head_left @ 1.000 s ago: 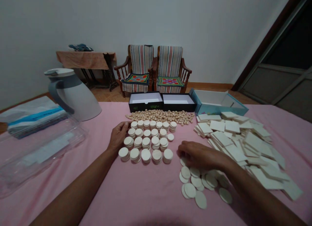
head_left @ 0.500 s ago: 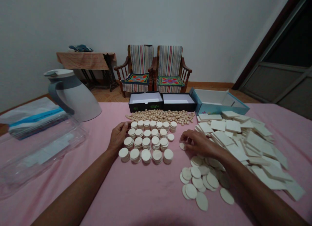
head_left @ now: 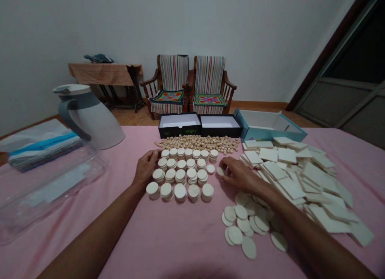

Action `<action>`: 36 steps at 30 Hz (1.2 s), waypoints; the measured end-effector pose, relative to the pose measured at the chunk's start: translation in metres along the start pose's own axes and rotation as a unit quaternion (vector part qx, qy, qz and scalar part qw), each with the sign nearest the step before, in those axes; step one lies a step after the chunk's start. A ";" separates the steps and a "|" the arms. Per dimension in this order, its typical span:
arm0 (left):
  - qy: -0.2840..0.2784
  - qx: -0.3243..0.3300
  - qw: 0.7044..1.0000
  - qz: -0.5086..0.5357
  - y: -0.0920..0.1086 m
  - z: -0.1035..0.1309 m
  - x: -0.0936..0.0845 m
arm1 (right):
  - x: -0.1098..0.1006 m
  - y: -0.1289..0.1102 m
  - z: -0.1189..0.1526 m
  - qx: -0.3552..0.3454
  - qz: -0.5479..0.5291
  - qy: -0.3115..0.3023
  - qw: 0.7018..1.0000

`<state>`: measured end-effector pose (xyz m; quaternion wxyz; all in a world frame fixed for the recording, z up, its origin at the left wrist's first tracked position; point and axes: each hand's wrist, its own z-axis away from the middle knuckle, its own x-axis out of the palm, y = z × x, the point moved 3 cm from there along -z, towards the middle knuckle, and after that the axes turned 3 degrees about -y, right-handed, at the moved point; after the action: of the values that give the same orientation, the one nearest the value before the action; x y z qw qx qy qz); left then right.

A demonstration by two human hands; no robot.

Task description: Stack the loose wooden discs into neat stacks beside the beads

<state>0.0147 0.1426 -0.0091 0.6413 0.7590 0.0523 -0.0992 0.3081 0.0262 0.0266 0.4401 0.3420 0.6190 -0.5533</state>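
Note:
My right hand (head_left: pixel 240 173) pinches a pale round wooden disc (head_left: pixel 220 171) between thumb and fingertips, just right of a low disc (head_left: pixel 210 169) at the end of the second row. Several rows of stacked wooden discs (head_left: pixel 180 175) stand on the pink cloth in front of me. My left hand (head_left: pixel 146 166) rests at the left end of the back rows, fingers loosely curved and holding nothing, the thumb close to the end stack. Below my right wrist lies a loose heap of wooden discs (head_left: pixel 242 211), partly hidden by the forearm.
Small wooden beads (head_left: pixel 198 143) lie behind the stacks, before two black boxes (head_left: pixel 180 131) and a blue box (head_left: pixel 273 132). Square wooden pieces (head_left: pixel 300 174) are heaped at right. A grey-white jug (head_left: pixel 96 120), a clear plastic tray (head_left: pixel 57 190) and a blue-striped packet (head_left: pixel 45 148) are at left.
My right hand has moved slightly left and away from me with the disc, nearer to the second row. My left hand stays in place.

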 end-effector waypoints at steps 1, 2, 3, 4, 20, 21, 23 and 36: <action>0.000 0.001 1.000 0.000 0.000 0.000 0.000 | 0.000 -0.003 -0.003 -0.002 0.000 0.019 1.000; 0.001 0.001 1.000 -0.001 0.000 0.000 0.000 | 0.000 -0.006 -0.007 -0.005 -0.001 0.032 0.999; 0.001 0.000 1.000 -0.001 0.001 0.000 0.000 | 0.001 -0.009 -0.010 -0.009 -0.001 0.040 0.999; 0.002 0.000 1.000 0.000 0.001 0.000 0.000 | 0.003 -0.012 -0.013 -0.012 -0.001 0.042 0.999; -0.002 0.008 1.000 0.010 -0.003 -0.002 -0.001 | 0.018 -0.015 -0.013 0.040 0.019 0.013 0.999; -0.003 0.007 1.000 0.009 -0.004 -0.002 -0.001 | 0.019 -0.015 -0.012 0.043 0.025 0.013 0.999; -0.006 0.006 1.000 0.009 -0.004 -0.002 -0.001 | 0.021 -0.015 -0.013 0.043 0.027 0.014 0.999; 0.003 -0.010 1.000 0.014 -0.001 0.000 0.001 | -0.021 0.009 0.012 0.040 0.030 -0.046 0.998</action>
<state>0.0151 0.1433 -0.0106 0.6498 0.7538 0.0447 -0.0873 0.3265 0.0173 0.0421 0.4705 0.3519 0.5652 -0.5791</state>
